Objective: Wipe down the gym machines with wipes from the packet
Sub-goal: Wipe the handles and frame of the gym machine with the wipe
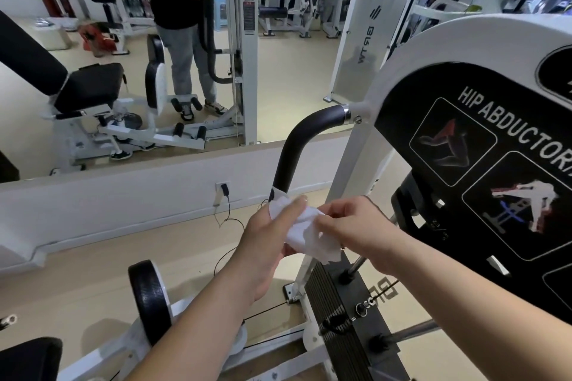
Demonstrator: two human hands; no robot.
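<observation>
— Where's the wipe?
— The wipe (309,233), white and crumpled, is held in the air between both hands, just below the lower end of the black handle (297,148). Its top corner overlaps that end; I cannot tell whether they touch.
— How does the left grip have it?
— The left grip (266,244) is curled round the wipe's left side, with one finger laid across the top.
— And the right?
— The right grip (362,229) pinches the wipe's right edge between thumb and fingertips.
— What's the handle on?
— A white machine (448,37) to the right, with a black chart (495,164) reading "HIP ABDUCTOR". Its weight stack (334,312) of dark plates stands below the hands.
— Anything else?
— A round black pad (148,297) is at lower left. A socket (223,190) on the low wall has a black cord (229,219) hanging from it. Above the wall is a mirror (294,71). It shows a person (179,9) in a black top and grey trousers, both hands on something white beside a black bar.
</observation>
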